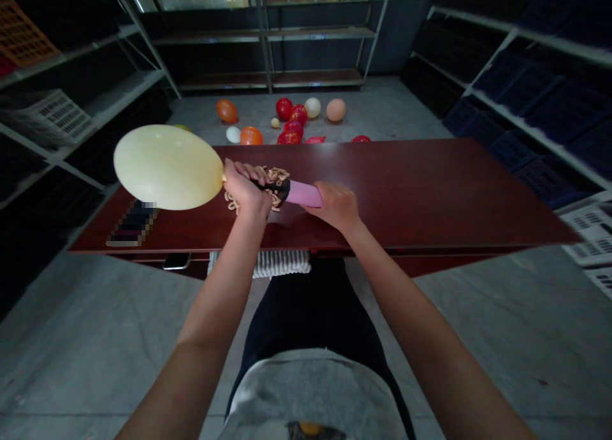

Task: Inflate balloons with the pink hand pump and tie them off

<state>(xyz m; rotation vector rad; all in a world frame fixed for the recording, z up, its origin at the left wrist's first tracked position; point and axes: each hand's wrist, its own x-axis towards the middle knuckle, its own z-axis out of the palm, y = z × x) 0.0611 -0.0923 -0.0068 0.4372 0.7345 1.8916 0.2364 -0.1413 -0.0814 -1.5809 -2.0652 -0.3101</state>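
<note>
My left hand (pixel 246 188) is closed at the neck of an inflated pale yellow balloon (pixel 167 167), which extends to the left over the table. Its fingers are also wrapped round the black front end of a pink hand pump (pixel 304 194). The pump lies about level between my two hands. My right hand (pixel 337 205) grips the pump's pink right end. Beneath the pump and my left hand, a pile of uninflated beige balloons (pixel 276 174) rests on the table.
The dark red table (pixel 411 191) bears a blurred phone (pixel 134 223) at left. Below its front edge are another phone (pixel 176 261) and a striped cloth (pixel 282 263). Red, orange and white balloons (pixel 336 110) lie on the floor beyond. Shelves (pixel 315 76) stand around.
</note>
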